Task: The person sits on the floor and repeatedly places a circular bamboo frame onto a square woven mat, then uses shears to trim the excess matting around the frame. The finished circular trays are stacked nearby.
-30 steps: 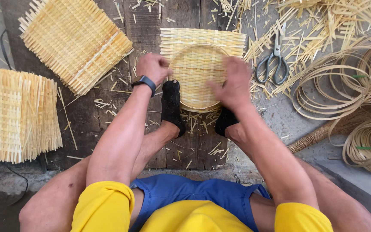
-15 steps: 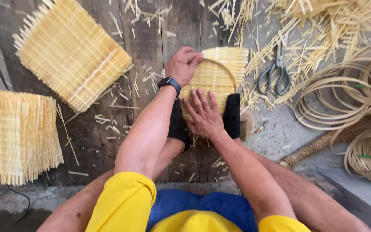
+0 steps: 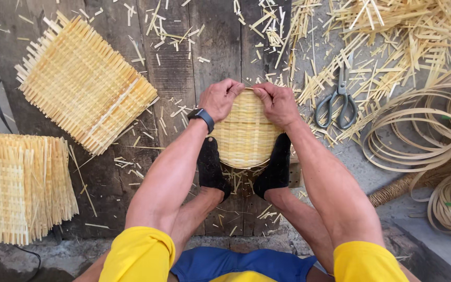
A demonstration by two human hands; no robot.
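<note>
Now, in the head view, both hands meet at the far rim of the round woven bamboo basket [image 3: 245, 130], which lies on the dark wooden boards [image 3: 184, 62] and is pinned between two feet in black socks [image 3: 212, 167]. The left hand [image 3: 219, 98] and the right hand [image 3: 276, 102] both close their fingers over that edge, knuckles nearly touching. Half a second ago the right hand lay flat on the near side of the weave; it has moved up to join the left, so the work seems to pass from pressing to gripping the rim. Scissors [image 3: 336, 102] lie just right, among bamboo offcuts [image 3: 392, 47]; square woven mats [image 3: 82, 83] rest left.
</note>
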